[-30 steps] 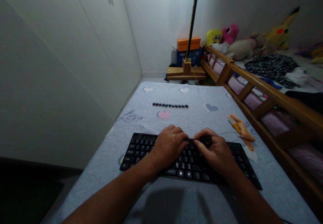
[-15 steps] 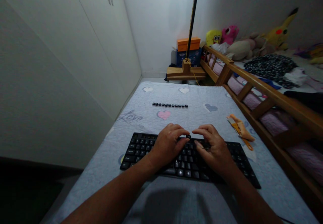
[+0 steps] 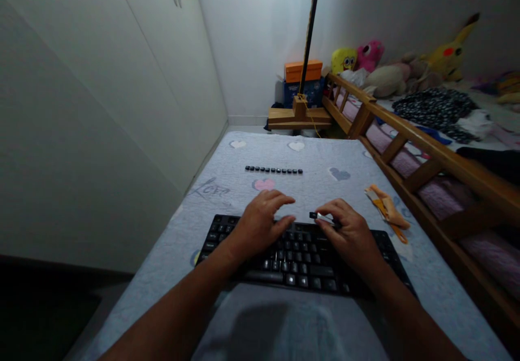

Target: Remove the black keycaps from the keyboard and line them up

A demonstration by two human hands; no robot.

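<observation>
A black keyboard (image 3: 298, 258) lies across the cloth-covered surface in front of me, partly hidden under both hands. My left hand (image 3: 264, 220) is over its left-centre part, thumb and fingers apart with nothing between them. My right hand (image 3: 345, 228) is over the right part, thumb and fingers closed on a slim tool (image 3: 325, 219) with a pale shaft; its exact kind is unclear. At the tool's left tip sits a small black keycap (image 3: 313, 215), just above the keyboard's back edge. Farther off, several black keycaps (image 3: 273, 170) lie in a straight row.
Right of the keyboard lies an orange-handled brush (image 3: 382, 206) beside an orange cloth (image 3: 392, 212). A wooden bed rail (image 3: 426, 149) runs along the right side. White cabinet doors (image 3: 122, 106) stand at left. A wooden stand (image 3: 299, 113) with a black pole is beyond the far edge.
My hands have moved apart: the left went back to the left and its fingers opened. The right moved slightly right, and the tool with the keycap now shows in it.
</observation>
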